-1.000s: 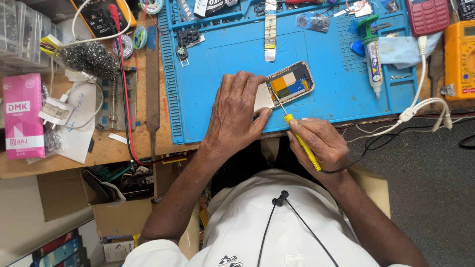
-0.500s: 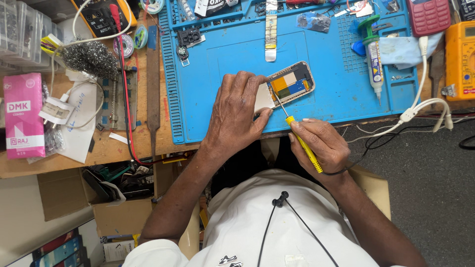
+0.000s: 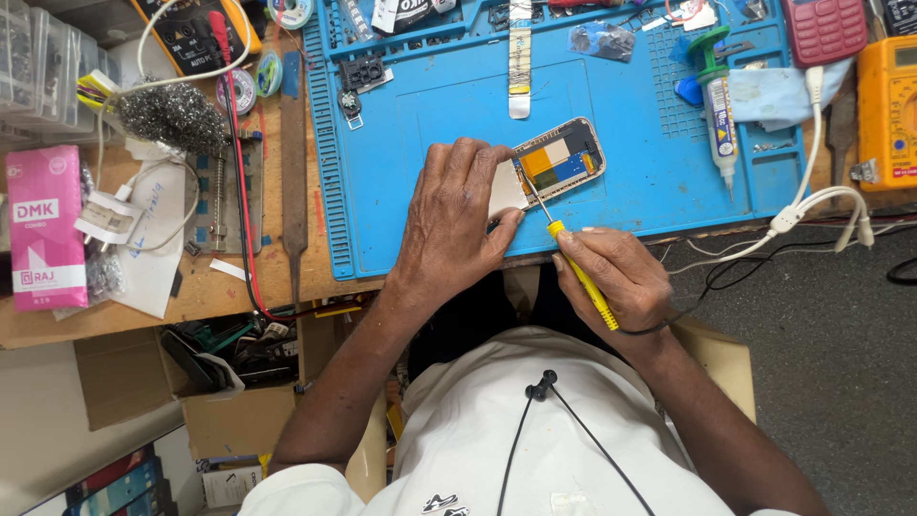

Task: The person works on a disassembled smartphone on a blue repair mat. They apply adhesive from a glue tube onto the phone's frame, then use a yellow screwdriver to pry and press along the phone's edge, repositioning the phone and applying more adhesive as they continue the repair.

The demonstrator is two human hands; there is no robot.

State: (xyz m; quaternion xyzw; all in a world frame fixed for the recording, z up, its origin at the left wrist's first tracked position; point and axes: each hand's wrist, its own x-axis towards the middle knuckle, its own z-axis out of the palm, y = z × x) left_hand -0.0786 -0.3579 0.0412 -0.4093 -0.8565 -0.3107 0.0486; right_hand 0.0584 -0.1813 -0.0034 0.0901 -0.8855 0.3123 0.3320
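- Two hands work over an opened phone (image 3: 554, 161) that lies tilted on a blue work mat (image 3: 650, 182), its back off and a board with orange, blue and grey patches showing.
- Left hand (image 3: 457, 225) lies flat on the phone's lower end, fingers together pressing it to the mat and covering that end.
- Right hand (image 3: 616, 277) is just below the phone at the mat's near edge, fingers closed round a yellow-handled screwdriver (image 3: 571, 266); its thin metal shaft slants up to the board, the tip touching it beside the left fingertips.
- Ribbed slots along the mat's far edge hold small parts, too small to tell apart; a loose black part (image 3: 361, 73) sits by the left slots.
- Clear plastic drawers (image 3: 29, 57) stand at the far left of the wooden counter (image 3: 191, 287); their contents are blurred.
- A syringe-shaped tube with a green cap (image 3: 716, 105) lies on the mat's right side, beside a pale blue cloth (image 3: 778, 94).
- A ball of wire wool (image 3: 172, 115), a pink box (image 3: 43, 225) and an orange meter (image 3: 888, 110) lie about; a white cable (image 3: 812, 191) runs off the right edge.
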